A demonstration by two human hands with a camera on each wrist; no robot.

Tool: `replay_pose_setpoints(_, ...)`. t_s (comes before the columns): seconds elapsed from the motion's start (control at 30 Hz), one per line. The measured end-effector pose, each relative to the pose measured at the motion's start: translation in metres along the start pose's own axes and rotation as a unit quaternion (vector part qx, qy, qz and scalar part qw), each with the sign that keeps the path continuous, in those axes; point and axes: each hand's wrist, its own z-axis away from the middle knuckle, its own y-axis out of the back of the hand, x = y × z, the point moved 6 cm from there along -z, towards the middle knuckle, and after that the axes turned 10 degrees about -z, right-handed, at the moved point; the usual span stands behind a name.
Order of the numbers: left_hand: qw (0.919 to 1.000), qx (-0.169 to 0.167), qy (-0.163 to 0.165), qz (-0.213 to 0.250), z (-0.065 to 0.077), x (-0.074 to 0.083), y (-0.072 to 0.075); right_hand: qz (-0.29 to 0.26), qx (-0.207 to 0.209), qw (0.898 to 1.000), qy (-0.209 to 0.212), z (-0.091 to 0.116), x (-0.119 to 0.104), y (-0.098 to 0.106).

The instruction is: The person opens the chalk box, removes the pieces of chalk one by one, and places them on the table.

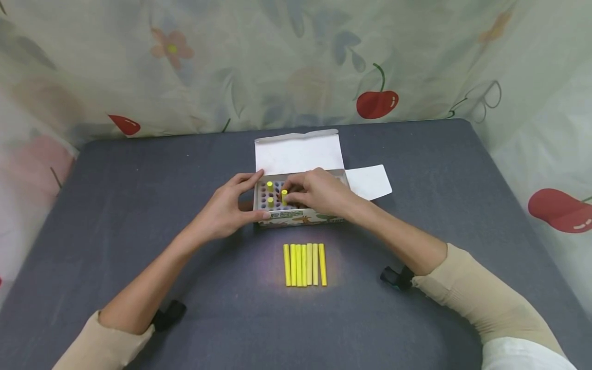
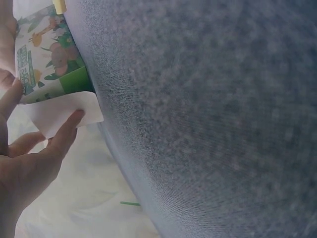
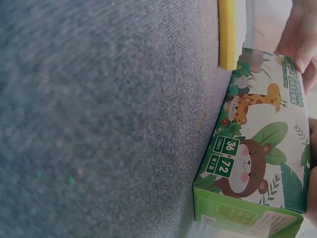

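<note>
A printed cardboard box (image 1: 296, 218) with cartoon animals stands on the table with its lid raised, and inside lies an insert with rows of holes. My left hand (image 1: 226, 208) holds the box's left end, thumb at the front edge and a finger at the back. With thumb and forefinger my right hand (image 1: 321, 192) pinches a slim yellow stick (image 1: 284, 198) upright over the holes; whether its lower end is in one is hidden. Two other yellow sticks (image 1: 270, 186) stand in holes at the left. The right hand covers much of the insert.
Several yellow sticks (image 1: 304, 264) lie side by side in front of the box. The white lid (image 1: 299, 154) leans back, and a side flap (image 1: 369, 181) sticks out right. The dark grey table (image 1: 139, 205) meets a patterned curtain (image 1: 296, 61) behind.
</note>
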Motion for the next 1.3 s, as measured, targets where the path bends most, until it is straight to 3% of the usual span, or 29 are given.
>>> replay_pose_setpoints(0.23, 1.0000, 0.006, -0.001, -0.005, 0.000, 0.000, 0.000, -0.010, 0.003, 1.000, -0.010, 0.001, 0.000, 0.000)
replay_pose_setpoints(0.37, 1.0000, 0.006, 0.001, -0.007, -0.001, 0.000, 0.000, -0.087, 0.002, 0.996, -0.019, 0.001, 0.002, 0.002)
replay_pose_setpoints(0.5, 1.0000, 0.004, 0.004, 0.000, -0.001, 0.000, -0.001, -0.175, 0.016, 0.984, -0.025, 0.002, 0.005, 0.005)
replay_pose_setpoints(0.67, 1.0000, 0.001, 0.006, 0.007, -0.002, -0.001, -0.003, -0.231, 0.043, 0.972, -0.014, 0.005, 0.005, 0.010)
replay_pose_setpoints(1.3, 0.9997, -0.010, 0.021, -0.007, -0.001, -0.007, -0.002, -0.252, 0.092, 0.963, 0.010, 0.017, 0.002, 0.030)
